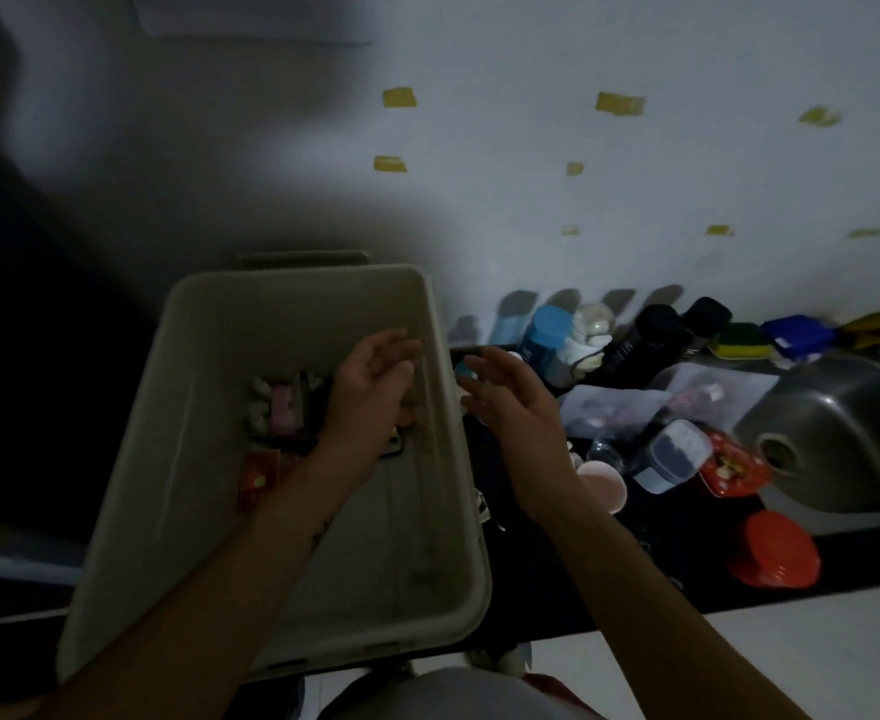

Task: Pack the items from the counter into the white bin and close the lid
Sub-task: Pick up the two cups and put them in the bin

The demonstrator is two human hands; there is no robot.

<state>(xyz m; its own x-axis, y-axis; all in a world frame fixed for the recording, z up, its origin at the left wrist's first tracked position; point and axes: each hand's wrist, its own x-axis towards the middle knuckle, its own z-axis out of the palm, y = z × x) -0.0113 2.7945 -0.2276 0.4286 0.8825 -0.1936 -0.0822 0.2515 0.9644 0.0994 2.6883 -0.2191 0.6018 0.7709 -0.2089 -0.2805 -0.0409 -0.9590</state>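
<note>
The white bin (pixel 209 459) stands open on the left, with a pink item (pixel 286 412) and a red packet (pixel 258 478) lying on its floor. My left hand (pixel 375 392) hovers inside the bin near its right wall, fingers relaxed and holding nothing that I can see. My right hand (pixel 510 402) is just outside the bin's right rim, over the dark counter (pixel 687 579), fingers spread and open. A small teal thing (pixel 463 370) shows behind its fingertips; whether the hand touches it is unclear. No lid is in plain view.
Along the wall stand a blue-capped bottle (pixel 544 340), a clear globe (pixel 591 322) and two black bottles (pixel 651 335). A plastic bag (pixel 635 402), a clear container (pixel 671 454), a red box (pixel 729 467), a red lid (pixel 773 550) and a steel sink (pixel 832 428) crowd the counter.
</note>
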